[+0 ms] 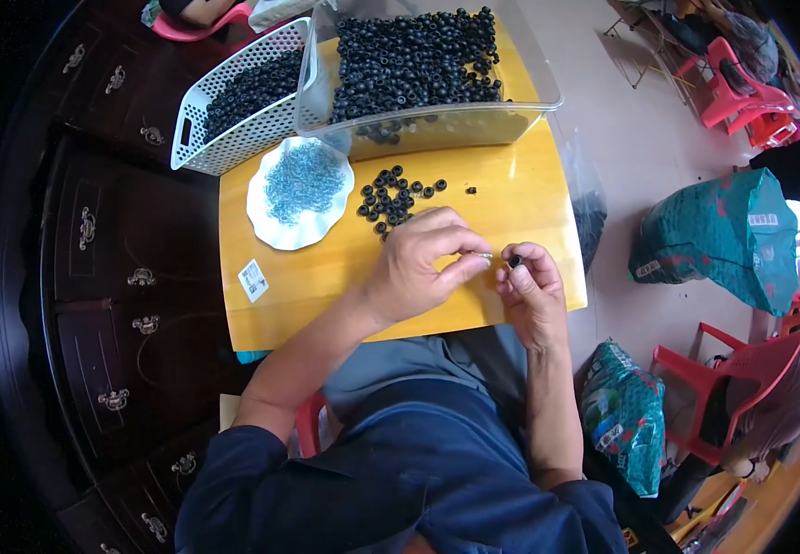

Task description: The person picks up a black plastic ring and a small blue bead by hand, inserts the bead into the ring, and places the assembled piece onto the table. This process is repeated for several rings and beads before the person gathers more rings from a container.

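Over the near part of the yellow tabletop, my two hands face each other a short gap apart. My left hand pinches a tiny shiny metal piece, maybe a small spring, between thumb and forefinger. Held in the fingertips of my right hand is a small black round part with a hole. Beyond my left hand lies a loose pile of similar black parts. A white scalloped plate to the left carries a heap of tiny silvery-blue pieces.
At the table's far side stand a large clear bin and a white perforated basket, both holding black parts. A white label lies at left. Dark drawers line the left; green sacks and red chairs with people are at right.
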`<state>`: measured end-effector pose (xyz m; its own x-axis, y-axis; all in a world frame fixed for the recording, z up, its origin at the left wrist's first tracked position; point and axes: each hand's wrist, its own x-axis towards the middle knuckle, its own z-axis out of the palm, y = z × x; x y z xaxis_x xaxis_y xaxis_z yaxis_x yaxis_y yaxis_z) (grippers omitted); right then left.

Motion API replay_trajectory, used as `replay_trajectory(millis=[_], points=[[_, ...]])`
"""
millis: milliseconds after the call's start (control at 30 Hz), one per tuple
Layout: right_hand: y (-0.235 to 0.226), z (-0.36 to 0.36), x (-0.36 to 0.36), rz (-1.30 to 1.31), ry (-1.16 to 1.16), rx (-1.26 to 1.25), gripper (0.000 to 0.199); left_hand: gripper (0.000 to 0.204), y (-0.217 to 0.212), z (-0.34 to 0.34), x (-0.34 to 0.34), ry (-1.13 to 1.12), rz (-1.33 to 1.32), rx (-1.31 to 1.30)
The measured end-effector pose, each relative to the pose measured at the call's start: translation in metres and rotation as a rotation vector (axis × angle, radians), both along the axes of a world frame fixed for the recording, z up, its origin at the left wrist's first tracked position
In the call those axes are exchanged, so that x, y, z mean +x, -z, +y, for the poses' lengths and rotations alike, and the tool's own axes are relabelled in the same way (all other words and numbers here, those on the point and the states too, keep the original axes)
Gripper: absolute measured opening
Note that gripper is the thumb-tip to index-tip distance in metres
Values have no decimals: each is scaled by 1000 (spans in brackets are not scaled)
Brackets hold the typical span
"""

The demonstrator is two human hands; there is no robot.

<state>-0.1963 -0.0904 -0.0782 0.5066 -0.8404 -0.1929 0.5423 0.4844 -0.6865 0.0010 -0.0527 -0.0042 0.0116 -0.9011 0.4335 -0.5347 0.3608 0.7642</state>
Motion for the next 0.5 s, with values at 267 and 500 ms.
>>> replay_trajectory(millis=[267,500], points=[[4,2,3,-37,-57,-45,28,11,6,-2,-15,12,-17,-46],[-1,5,6,-12,-42,-33,22,16,10,1,-15,55,-107,-80]])
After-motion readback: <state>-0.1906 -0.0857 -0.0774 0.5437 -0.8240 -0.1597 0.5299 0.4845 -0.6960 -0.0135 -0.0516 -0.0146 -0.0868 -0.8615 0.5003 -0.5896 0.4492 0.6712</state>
